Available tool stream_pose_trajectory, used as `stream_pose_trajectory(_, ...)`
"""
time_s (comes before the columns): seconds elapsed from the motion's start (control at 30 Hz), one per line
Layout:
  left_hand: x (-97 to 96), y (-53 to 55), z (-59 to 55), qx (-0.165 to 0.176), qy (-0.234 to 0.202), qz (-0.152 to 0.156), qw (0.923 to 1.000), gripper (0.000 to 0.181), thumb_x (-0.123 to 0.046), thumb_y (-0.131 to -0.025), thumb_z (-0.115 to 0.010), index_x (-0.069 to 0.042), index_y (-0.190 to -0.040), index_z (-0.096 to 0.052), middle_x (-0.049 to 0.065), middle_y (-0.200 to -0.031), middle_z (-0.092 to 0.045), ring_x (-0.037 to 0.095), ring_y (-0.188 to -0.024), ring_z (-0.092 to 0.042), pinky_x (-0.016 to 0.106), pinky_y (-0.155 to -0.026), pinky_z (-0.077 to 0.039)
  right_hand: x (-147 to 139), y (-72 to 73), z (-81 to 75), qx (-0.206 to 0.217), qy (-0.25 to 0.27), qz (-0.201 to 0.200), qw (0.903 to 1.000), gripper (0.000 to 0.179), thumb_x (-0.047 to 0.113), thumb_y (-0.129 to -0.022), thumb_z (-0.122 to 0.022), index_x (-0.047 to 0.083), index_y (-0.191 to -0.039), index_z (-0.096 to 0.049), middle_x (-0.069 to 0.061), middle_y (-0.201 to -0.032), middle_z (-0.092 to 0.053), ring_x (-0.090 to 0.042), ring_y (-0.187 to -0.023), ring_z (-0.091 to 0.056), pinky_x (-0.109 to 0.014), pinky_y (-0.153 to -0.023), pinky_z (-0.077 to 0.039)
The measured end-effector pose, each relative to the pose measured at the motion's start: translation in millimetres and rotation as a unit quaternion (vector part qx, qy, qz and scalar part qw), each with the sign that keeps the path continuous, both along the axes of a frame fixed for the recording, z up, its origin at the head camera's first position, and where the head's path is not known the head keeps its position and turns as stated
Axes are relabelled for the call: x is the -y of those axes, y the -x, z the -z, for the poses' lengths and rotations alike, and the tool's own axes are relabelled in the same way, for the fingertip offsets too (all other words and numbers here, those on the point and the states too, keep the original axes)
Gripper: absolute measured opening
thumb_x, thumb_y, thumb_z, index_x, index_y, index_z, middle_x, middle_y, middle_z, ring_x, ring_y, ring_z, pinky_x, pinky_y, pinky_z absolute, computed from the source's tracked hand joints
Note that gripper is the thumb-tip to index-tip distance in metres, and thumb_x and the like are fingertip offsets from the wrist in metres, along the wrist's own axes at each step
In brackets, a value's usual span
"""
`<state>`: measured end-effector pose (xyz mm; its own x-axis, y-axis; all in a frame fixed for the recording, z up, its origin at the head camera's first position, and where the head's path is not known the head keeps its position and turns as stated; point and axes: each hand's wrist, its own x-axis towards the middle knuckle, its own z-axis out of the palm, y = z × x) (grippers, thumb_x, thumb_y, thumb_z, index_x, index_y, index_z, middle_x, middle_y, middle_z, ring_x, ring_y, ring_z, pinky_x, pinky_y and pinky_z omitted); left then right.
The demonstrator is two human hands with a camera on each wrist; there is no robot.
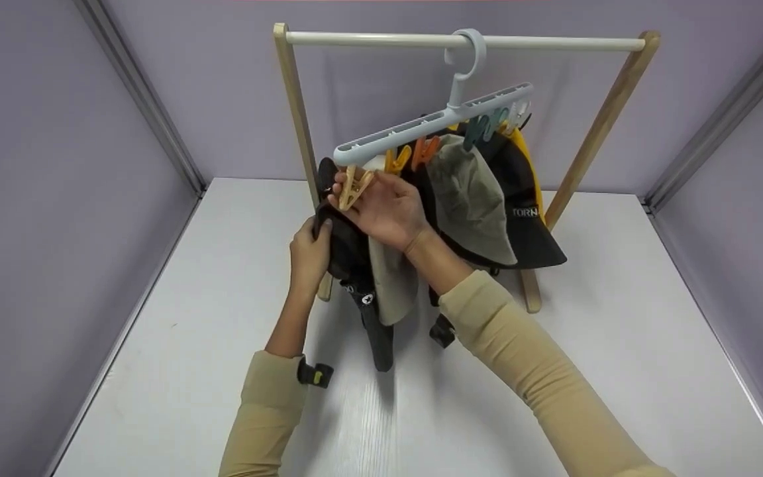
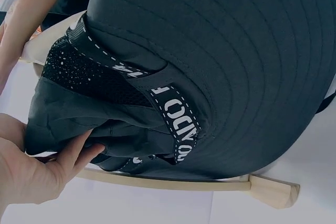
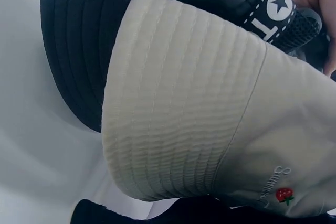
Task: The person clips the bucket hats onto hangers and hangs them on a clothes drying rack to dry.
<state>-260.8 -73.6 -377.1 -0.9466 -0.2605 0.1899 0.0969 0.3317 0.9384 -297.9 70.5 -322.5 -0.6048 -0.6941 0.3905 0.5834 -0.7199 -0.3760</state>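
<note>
My left hand [image 1: 308, 255] grips the edge of a black bucket hat [image 1: 348, 248], thumb on the near side. In the left wrist view, the fingers of the left hand [image 2: 47, 166] curl into the crown cloth, beside the wide stitched brim [image 2: 247, 56] and a lettered band [image 2: 178, 121]. Just above, my right hand [image 1: 391, 209], palm up, pinches a tan clothespin [image 1: 355, 187] below the left end of the pale blue hanger [image 1: 395, 138]. A beige bucket hat [image 3: 184, 93] with a small strawberry hangs close beside the black one.
The hanger hooks over a white rod [image 1: 381, 40] on a wooden-legged rack [image 1: 295, 106]. Orange clothespins [image 1: 426, 152] and green clothespins [image 1: 477, 131] hang along it. A grey-green bucket hat [image 1: 467, 199] and a black cap [image 1: 534, 242] hang to the right. Walls enclose the white table [image 1: 176, 318].
</note>
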Motion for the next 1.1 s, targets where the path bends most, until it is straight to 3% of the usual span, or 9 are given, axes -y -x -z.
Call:
stream_pose_trajectory(0.4, 0.1, -1.2, 0.3, -0.003, 0.012, -0.005, 0.9999, 0.03, -0.019, -0.096, -0.046, 0.003, -0.112, -0.058, 0.017, -0.103, -0.061, 0.024, -0.091, -0.057, 0.038, -0.076, -0.044, -0.9, -2.9, -1.6, -0.009, 0.015, -0.001, 0.9998, 0.041, 0.009, -0.082, -0.059, -0.008, -0.116, -0.044, -0.02, -0.104, -0.053, -0.03, -0.101, -0.05, -0.038, -0.097, -0.033)
stream_pose_trajectory(0.6, 0.2, -2.2, -0.4, -0.002, 0.018, 0.0, 0.9998, 0.033, -0.019, -0.097, -0.045, 0.004, -0.117, -0.056, 0.019, -0.109, -0.06, 0.026, -0.095, -0.057, 0.038, -0.079, -0.043, -3.6, -0.9, -2.0, -0.013, 0.01, -0.017, 0.9997, 0.042, 0.009, -0.082, -0.061, -0.008, -0.117, -0.043, -0.02, -0.105, -0.05, -0.03, -0.101, -0.05, -0.037, -0.096, -0.034)
stream_pose_trajectory(1.1, 0.5, -2.5, 0.2, -0.011, 0.017, -0.001, 0.9998, 0.032, -0.018, -0.097, -0.043, 0.005, -0.114, -0.058, 0.02, -0.105, -0.061, 0.026, -0.091, -0.057, 0.037, -0.077, -0.043, -14.8, 6.5, -6.4, -0.083, -0.023, -0.034, 0.9957, 0.038, 0.009, -0.086, -0.057, -0.004, -0.116, -0.039, -0.017, -0.105, -0.046, -0.03, -0.1, -0.049, -0.037, -0.096, -0.033)
